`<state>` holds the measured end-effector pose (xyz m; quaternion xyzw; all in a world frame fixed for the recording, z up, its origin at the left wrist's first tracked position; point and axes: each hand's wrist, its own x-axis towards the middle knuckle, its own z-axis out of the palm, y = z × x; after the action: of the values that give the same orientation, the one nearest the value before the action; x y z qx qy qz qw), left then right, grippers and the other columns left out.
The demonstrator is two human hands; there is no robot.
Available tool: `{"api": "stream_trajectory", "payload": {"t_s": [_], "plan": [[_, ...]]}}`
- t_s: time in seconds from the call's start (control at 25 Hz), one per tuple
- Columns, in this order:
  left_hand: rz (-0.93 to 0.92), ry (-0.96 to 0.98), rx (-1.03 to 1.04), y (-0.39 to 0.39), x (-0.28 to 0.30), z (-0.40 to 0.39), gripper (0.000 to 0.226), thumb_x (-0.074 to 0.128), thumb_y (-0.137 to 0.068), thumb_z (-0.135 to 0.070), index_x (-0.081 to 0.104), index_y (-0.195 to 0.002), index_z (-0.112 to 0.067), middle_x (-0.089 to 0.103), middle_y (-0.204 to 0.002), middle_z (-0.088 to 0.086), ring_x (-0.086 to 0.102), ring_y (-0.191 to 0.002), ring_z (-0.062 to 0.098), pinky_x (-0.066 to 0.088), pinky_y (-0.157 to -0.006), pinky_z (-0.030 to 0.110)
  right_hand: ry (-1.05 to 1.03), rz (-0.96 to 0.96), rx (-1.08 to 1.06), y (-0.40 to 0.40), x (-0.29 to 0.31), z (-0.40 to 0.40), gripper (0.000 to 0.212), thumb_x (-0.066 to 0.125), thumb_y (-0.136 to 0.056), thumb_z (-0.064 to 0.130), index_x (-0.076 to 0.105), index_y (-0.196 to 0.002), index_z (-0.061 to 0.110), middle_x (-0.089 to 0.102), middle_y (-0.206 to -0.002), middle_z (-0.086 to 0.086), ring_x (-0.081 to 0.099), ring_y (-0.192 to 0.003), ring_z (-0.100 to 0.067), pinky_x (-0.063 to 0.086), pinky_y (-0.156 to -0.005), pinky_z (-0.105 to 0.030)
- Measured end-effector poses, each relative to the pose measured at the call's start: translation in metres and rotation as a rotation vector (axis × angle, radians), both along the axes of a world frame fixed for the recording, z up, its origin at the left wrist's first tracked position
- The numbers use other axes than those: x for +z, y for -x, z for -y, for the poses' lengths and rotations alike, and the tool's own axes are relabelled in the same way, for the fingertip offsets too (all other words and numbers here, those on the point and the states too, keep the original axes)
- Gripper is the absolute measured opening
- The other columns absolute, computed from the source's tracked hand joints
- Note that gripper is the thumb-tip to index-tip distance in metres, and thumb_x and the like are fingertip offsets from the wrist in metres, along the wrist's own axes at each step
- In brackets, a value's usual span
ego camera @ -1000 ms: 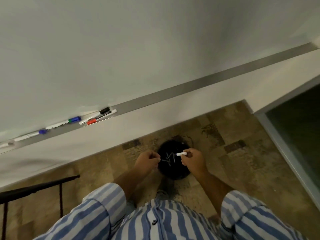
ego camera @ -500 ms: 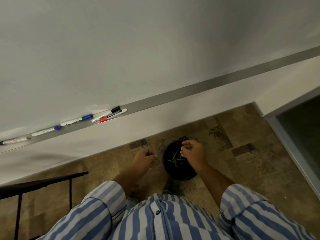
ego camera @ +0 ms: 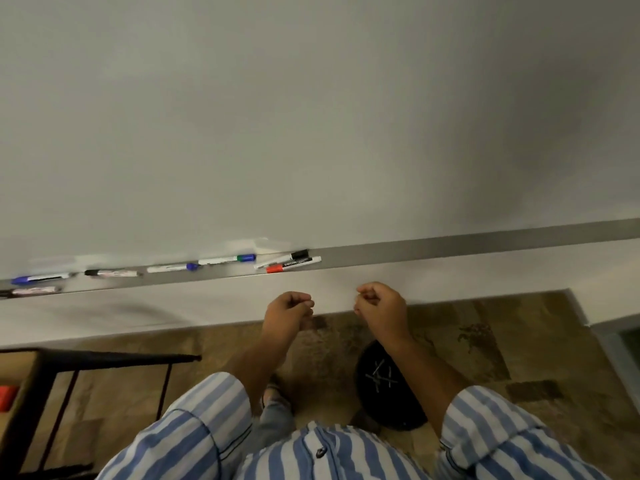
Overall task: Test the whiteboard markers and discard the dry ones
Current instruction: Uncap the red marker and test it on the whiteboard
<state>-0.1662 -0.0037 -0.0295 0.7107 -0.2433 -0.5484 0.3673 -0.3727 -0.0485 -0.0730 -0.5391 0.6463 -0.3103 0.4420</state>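
Several whiteboard markers lie in the metal tray [ego camera: 450,244] under the whiteboard [ego camera: 311,116]. Among them are a red-capped marker [ego camera: 293,266], a black-capped marker [ego camera: 282,259] and a marker with a green band and blue cap [ego camera: 227,260]. More markers [ego camera: 110,273] lie further left. My left hand [ego camera: 289,309] and my right hand [ego camera: 379,306] are raised just below the tray, both with curled fingers and nothing in them. A round black bin [ego camera: 388,389] stands on the floor under my right forearm, with several discarded markers inside.
A black metal frame [ego camera: 104,357] juts in from the left at floor level, with a cardboard box [ego camera: 17,403] holding something red beside it. The patterned floor [ego camera: 485,341] runs along the white wall base. A grey door frame [ego camera: 620,344] is at the right.
One second ago my hands held a white marker and its cap over the bin. Both hands then emptied and have risen from the bin toward the tray.
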Motion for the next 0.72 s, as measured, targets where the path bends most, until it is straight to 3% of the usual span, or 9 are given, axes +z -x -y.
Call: {"api": "stream_trajectory", "payload": {"t_s": [0.16, 0.32, 0.48, 0.6, 0.72], "plan": [[-0.021, 0.038, 0.021, -0.052, 0.005, 0.023, 0.017, 0.063, -0.102, -0.009, 0.071, -0.116, -0.015, 0.073, -0.115, 0.008, 0.07, -0.109, 0.025, 0.061, -0.085, 0.034, 0.029, -0.015, 0.051, -0.047, 0.008, 0.024, 0.015, 0.073, -0.097, 0.008, 0.076, -0.11, 0.015, 0.078, -0.093, 0.0, 0.077, -0.084, -0.016, 0.068, -0.082, -0.037], [0.018, 0.014, -0.051, -0.099, 0.008, 0.046, 0.02, 0.064, -0.101, -0.01, 0.067, -0.121, -0.012, 0.069, -0.112, 0.013, 0.067, -0.098, 0.024, 0.059, -0.073, 0.033, -0.014, -0.151, 0.119, -0.086, 0.018, 0.049, 0.032, 0.075, -0.097, 0.013, 0.069, -0.128, 0.015, 0.066, -0.12, 0.004, 0.069, -0.096, -0.013, 0.055, -0.083, -0.016], [0.154, -0.031, -0.29, -0.136, -0.002, 0.067, 0.024, 0.066, -0.098, -0.007, 0.065, -0.121, -0.015, 0.069, -0.108, 0.011, 0.065, -0.087, 0.023, 0.059, -0.07, 0.036, -0.152, -0.214, 0.127, -0.114, 0.012, 0.064, 0.052, 0.08, -0.093, 0.021, 0.06, -0.14, 0.014, 0.052, -0.138, -0.002, 0.063, -0.116, -0.019, 0.052, -0.105, -0.029], [0.145, -0.062, -0.402, -0.147, -0.008, 0.077, 0.029, 0.067, -0.098, -0.008, 0.064, -0.125, -0.018, 0.071, -0.11, 0.009, 0.07, -0.096, 0.027, 0.064, -0.082, 0.042, -0.211, -0.204, 0.085, -0.127, 0.012, 0.067, 0.061, 0.081, -0.093, 0.021, 0.054, -0.147, 0.012, 0.044, -0.144, -0.004, 0.059, -0.125, -0.022, 0.044, -0.106, -0.026], [0.077, -0.078, -0.41, -0.151, -0.01, 0.083, 0.033, 0.066, -0.097, -0.004, 0.064, -0.129, -0.016, 0.069, -0.114, 0.01, 0.07, -0.104, 0.027, 0.064, -0.078, 0.035, -0.233, -0.151, -0.006, -0.142, 0.012, 0.067, 0.057, 0.082, -0.092, 0.018, 0.057, -0.143, 0.013, 0.043, -0.136, 0.001, 0.058, -0.118, -0.018, 0.046, -0.108, -0.027]]}}
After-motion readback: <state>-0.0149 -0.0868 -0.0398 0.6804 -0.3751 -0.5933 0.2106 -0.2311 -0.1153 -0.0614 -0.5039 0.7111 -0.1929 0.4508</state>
